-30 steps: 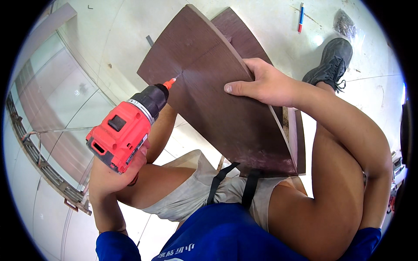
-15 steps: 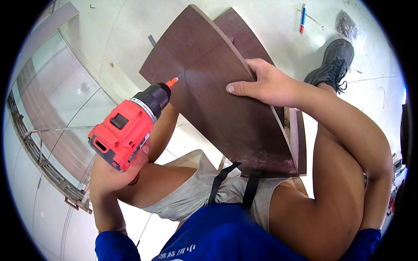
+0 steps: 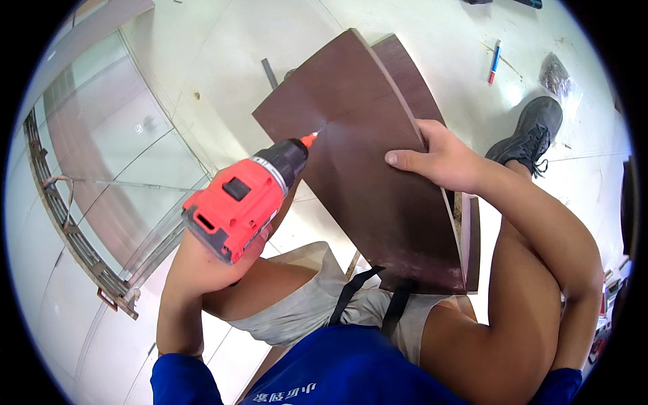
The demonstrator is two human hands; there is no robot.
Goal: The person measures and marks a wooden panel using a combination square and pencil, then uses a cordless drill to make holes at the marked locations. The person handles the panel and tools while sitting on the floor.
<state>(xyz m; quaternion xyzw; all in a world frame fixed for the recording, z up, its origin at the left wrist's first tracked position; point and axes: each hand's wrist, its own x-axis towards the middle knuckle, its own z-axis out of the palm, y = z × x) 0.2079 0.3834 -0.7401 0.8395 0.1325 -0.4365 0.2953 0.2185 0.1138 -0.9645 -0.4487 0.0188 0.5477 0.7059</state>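
Note:
A red and black cordless drill (image 3: 236,196) is in my left hand (image 3: 206,266), whose fingers close round the handle, largely hidden beneath the drill body. Its orange-collared bit (image 3: 311,139) points at the face of a dark brown wooden panel (image 3: 364,162), with the tip at or very near the surface. My right hand (image 3: 442,156) grips the panel's right edge, thumb on the face and fingers behind it. The panel leans between my legs, its lower end by my shorts. Behind it another brown panel (image 3: 408,74) shows in part.
On the tiled floor lie a blue and red marker (image 3: 495,62), a clear bag of small dark pieces (image 3: 555,74) and a grey strip (image 3: 269,73). A large glass-panelled frame (image 3: 101,155) lies at the left. My black shoe (image 3: 533,131) is at the right.
The whole view has shifted, so the panel, drill and hands appear farther right and slightly lower. The drill stays at about the same spot on the panel, and both grips are unchanged.

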